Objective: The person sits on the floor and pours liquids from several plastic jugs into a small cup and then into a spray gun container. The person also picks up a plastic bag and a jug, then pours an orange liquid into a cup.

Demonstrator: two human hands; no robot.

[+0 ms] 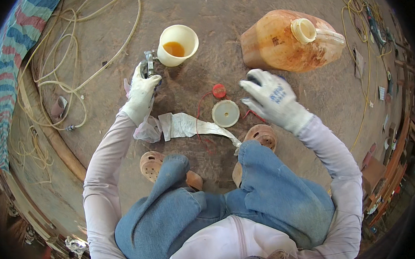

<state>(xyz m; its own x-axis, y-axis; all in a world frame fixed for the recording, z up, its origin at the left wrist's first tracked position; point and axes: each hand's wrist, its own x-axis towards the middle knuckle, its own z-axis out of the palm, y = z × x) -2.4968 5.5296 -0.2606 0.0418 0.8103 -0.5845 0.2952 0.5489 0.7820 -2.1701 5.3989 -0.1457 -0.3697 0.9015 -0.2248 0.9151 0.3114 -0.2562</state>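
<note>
My left hand [140, 98], in a white glove, is closed round a metal spray gun [150, 63]. A white cup [189, 44] with amber liquid in the bottom stands mouth-up against the gun; it appears joined to it. My right hand [273, 98], in a white glove with blue print, is held with fingers apart and nothing in it. Just beyond it is a large translucent jug [273, 40], stained orange-brown, its neck uncapped. Between my hands lie a red cap [219, 91] and a round whitish lid [225, 113] with a small central hole.
A crumpled whitish strip [188, 125] and thin red string [198, 113] lie before my shoes [262, 136]. Pale hose [74, 42] coils at the left, beside a striped tarp [17, 51]. More hoses and cables [368, 17] run along the right.
</note>
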